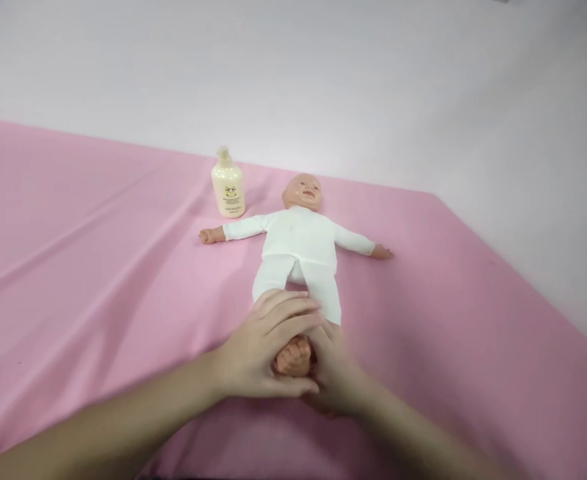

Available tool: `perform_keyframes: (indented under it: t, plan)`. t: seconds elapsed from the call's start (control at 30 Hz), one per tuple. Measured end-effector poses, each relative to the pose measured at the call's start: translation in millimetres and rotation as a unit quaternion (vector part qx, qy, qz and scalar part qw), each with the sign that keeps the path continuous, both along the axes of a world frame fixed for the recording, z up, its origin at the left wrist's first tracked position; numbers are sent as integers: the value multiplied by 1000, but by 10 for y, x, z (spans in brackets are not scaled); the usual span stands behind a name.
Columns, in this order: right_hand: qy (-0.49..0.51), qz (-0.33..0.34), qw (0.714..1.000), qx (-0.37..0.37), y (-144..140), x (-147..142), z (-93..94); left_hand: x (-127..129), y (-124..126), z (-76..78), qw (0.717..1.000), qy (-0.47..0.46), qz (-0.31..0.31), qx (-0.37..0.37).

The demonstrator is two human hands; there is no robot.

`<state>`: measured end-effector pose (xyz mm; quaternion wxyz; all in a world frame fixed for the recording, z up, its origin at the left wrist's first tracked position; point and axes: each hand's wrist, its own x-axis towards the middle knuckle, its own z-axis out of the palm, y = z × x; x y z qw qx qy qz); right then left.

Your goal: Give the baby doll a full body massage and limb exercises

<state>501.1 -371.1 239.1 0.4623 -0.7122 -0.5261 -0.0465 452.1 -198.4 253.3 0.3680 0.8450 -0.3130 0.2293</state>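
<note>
I hold a foot (294, 357) of the doll (300, 235) between my left grip (259, 345) and right grip (339, 371), both curled.

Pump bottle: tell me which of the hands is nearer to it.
Left. The left hand, curved around the doll's foot, is nearer this side of the pump bottle; the right hand, across the foot, is farther to the bottle's right.

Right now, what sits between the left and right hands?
In the head view, the doll's foot, its toes showing, sits between the left hand and the right hand.
</note>
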Motion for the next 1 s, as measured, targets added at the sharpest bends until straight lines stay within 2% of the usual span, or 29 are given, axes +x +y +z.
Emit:
perform_keyframes:
  t: [0.07, 0.17, 0.5, 0.67, 1.0]
  plan:
    - [33, 20, 999, 9, -9, 14, 16, -10, -17, -15, 999, 14, 28, 14]
    - [51, 41, 998, 18, -3, 12, 53, -28, -13, -24, 999, 17, 34, 15]
    - [5, 48, 999, -15, 15, -11, 74, 11, 63, -8, 997, -31, -12, -69]
    - [2, 53, 999, -15, -2, -8, 93, 19, 90, -7, 998, -23, -32, -55]
    - [4, 18, 1000, -12, -5, -37, 105, 46, 144, -26, 995, -31, -86, -43]
